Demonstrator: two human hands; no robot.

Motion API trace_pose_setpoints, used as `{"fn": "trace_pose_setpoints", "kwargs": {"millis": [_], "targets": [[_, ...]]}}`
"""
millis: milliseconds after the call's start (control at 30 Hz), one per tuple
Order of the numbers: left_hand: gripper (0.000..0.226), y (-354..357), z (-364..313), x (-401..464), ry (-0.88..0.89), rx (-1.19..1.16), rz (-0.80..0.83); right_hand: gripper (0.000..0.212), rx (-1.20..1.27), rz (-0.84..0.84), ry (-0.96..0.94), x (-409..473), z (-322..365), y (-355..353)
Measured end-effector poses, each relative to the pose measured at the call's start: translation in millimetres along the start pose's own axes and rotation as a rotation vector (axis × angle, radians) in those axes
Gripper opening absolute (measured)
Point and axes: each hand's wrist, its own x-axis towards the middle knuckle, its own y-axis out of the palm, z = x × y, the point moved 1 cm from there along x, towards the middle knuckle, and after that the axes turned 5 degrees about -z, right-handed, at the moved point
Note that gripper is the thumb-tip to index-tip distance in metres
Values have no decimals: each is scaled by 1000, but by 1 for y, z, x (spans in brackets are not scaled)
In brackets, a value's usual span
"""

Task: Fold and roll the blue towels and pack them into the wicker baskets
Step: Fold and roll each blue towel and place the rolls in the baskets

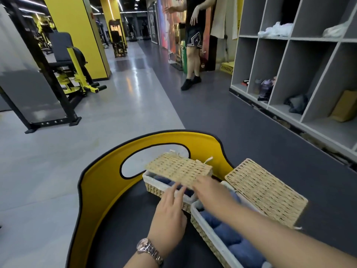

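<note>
You are reaching both hands over a dark padded surface (123,225) with a raised yellow backrest (201,140) curving behind it. Your left hand (170,213), wristwatch (148,250) on its wrist, is lying open with straight fingers touching the rim of the far wicker basket (154,187). Your right hand (209,189) is holding the front edge of that basket's lid (177,167), which is sitting half raised; its fingers are hidden beneath, so you cannot tell how far they curl. Rolled blue towels (229,236) are filling the near wicker basket (204,235) under your right forearm, its lid (264,190) standing open beyond. Past your hands, a grey gym floor (135,101) is stretching toward yellow machines (73,74), grey cubby shelves (295,60) and a standing person (193,41).
</note>
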Motion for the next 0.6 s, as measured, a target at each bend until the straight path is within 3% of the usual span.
{"fn": "trace_pose_setpoints", "kwargs": {"millis": [133,200,267,333,500,600], "targets": [[76,8,-9,-2,1,42,235,23,254,120,0,-15,6,28],[74,11,-10,-3,-26,27,311,22,241,136,6,-22,2,12],[73,12,-13,-8,1,22,319,23,239,73,129,-39,-13,-10],[72,17,-22,-19,29,6,302,21,272,-144,236,-65,-42,-26],[63,31,-62,-55,129,12,348,14,193,-523,804,-142,-136,-23],[68,31,-72,-65,113,41,355,29,406,-439,1220,-167,-166,-17]]}}
